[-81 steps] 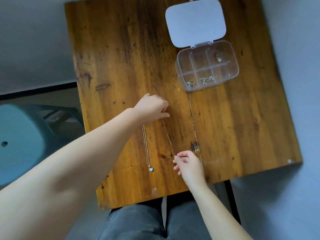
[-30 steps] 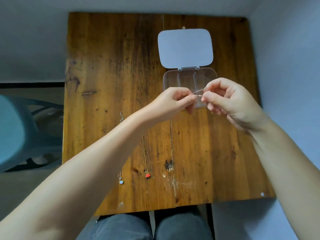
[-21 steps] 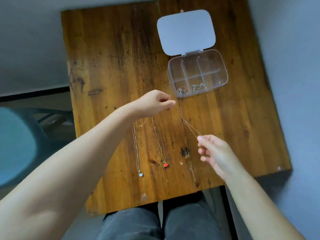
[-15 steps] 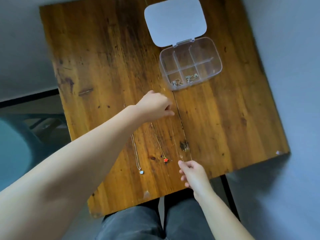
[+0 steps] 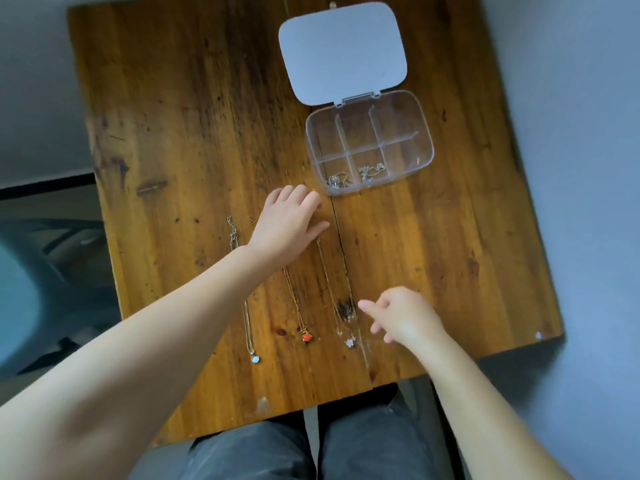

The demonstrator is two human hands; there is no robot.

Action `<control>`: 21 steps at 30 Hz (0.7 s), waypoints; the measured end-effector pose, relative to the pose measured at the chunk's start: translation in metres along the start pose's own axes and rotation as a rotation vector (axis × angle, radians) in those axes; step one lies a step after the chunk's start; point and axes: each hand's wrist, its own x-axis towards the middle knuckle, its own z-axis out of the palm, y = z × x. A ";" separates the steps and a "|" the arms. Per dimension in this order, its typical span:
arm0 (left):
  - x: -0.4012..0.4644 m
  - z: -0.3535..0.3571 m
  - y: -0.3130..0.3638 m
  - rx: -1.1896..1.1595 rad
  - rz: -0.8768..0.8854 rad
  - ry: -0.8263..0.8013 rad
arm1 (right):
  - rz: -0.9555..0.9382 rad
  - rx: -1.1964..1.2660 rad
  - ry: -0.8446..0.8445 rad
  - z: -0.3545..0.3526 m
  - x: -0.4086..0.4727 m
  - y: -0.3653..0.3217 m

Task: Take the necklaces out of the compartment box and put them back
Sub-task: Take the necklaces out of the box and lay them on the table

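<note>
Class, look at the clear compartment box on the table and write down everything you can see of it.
The compartment box is clear plastic with rounded corners and six sections. Its pale lid is hinged open and lies flat behind it. It rests on the far right part of the wooden table. Two near sections hold small silvery jewellery; the rest look empty. Neither hand touches it.

A clear plastic compartment box (image 5: 370, 147) with six cells sits open on the wood, its pale lid (image 5: 342, 51) folded flat behind it. Two near cells each hold a small tangle of silvery chain (image 5: 337, 180) (image 5: 370, 172); the rest look bare. Three thin necklaces lie stretched side by side nearer: a silver chain with a pale blue pendant (image 5: 255, 358), a gold chain with a red pendant (image 5: 307, 337), a gold chain with a whitish pendant (image 5: 351, 341).
</note>
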 end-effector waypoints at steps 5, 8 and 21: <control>0.016 -0.005 0.023 -0.165 -0.196 0.171 | -0.590 0.059 0.447 -0.107 0.032 -0.059; 0.022 0.000 0.028 -0.154 -0.295 0.220 | -0.709 -0.317 0.401 -0.126 0.061 -0.101; 0.025 0.005 0.035 -0.129 -0.398 0.301 | -0.810 -0.512 0.004 -0.130 0.095 -0.120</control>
